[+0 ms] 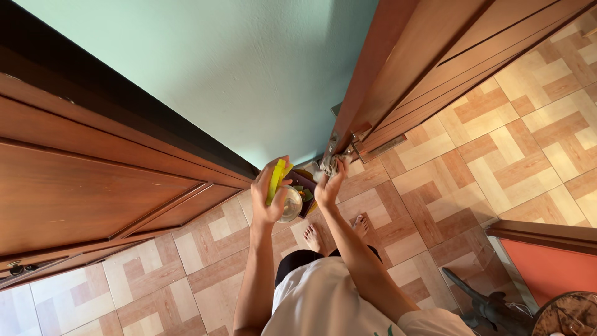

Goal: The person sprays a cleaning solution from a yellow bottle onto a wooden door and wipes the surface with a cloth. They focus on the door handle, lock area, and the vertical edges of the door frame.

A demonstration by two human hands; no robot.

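My left hand is raised in front of me and grips a yellow-green spray bottle, held upright against the pale green wall. My right hand presses a crumpled grey cloth against the metal latch on the edge of the open wooden door. Under my hands a round glass bowl and a dark tray lie low by the wall. My bare feet stand on the tiled floor.
A second wooden door stands at the left with a handle near its lower edge. Brown and cream patterned tiles cover the floor. A dark fan base, a round woven object and an orange panel sit at the lower right.
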